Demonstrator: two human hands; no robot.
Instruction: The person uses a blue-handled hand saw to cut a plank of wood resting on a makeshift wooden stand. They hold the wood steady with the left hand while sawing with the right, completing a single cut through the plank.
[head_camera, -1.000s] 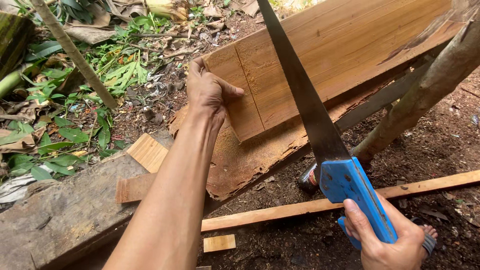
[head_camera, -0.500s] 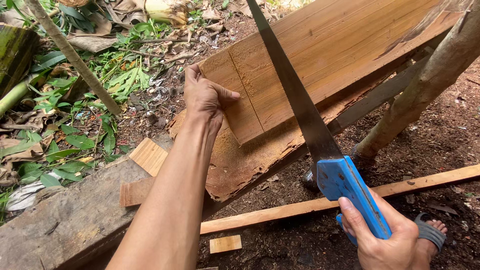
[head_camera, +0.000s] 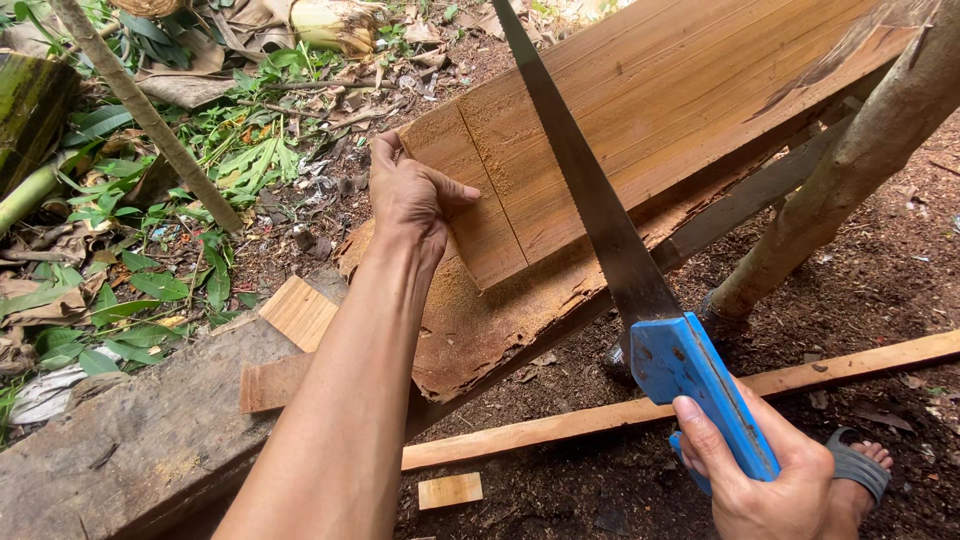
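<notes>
The left hand (head_camera: 412, 200) is pressing flat, fingers spread, on the near end of the wooden plank (head_camera: 640, 120). The handsaw (head_camera: 600, 215) blade is lying across that plank, its blue handle gripped tight by the right hand (head_camera: 770, 480). Offcuts (head_camera: 300, 312) and a thin batten (head_camera: 640, 410) are lying below.

Two bare arms, no sleeves in view. Left forearm (head_camera: 340, 400) long and lean, uncovered from lower frame edge to wrist; no watch, band or glove. Left hand (head_camera: 410, 200) bare, no rings visible, short nails. Right hand (head_camera: 765, 480) bare as well, seen from the back, knuckles and short thumbnail showing, no jewellery. Right foot (head_camera: 865, 465) at bottom right edge: bare toes, grey strap of an open sandal (head_camera: 855, 470) across them. Rest of body out of frame.
</notes>
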